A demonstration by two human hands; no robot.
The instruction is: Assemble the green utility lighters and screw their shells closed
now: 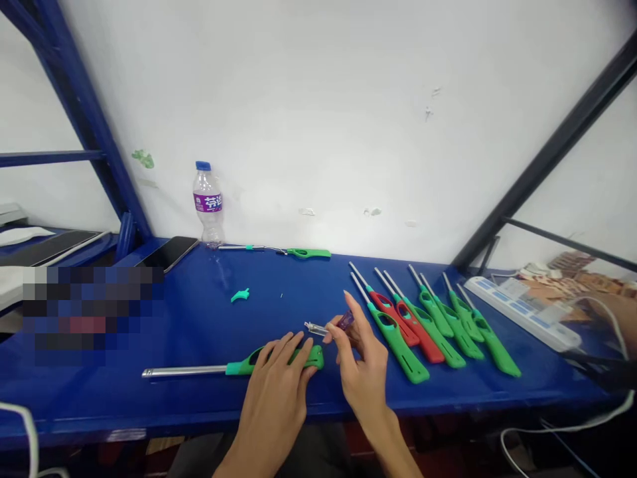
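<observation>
My left hand [279,375] lies over the handle of a green utility lighter [313,357], fingers across its far side and thumb near its butt end. The lighter's long silver barrel points left along the table. To the right, slightly raised, my right hand [363,355] pinches a small slim piece [318,329] with a clear, silvery tip and a purple see-through part, its index finger pointing up. The fingers cover some of this piece, so its exact kind is unclear. Beyond my hands lie a loose teal trigger [241,295] and a tiny thin pin [281,295].
Several green and red utility lighters [405,345] lie in a row at right, near a white power strip [522,312]. Another lighter [308,253], apparently taken apart, lies by the wall. A plastic bottle [209,209] and a phone [172,253] stand back left. Another person's arm [614,318] shows far right.
</observation>
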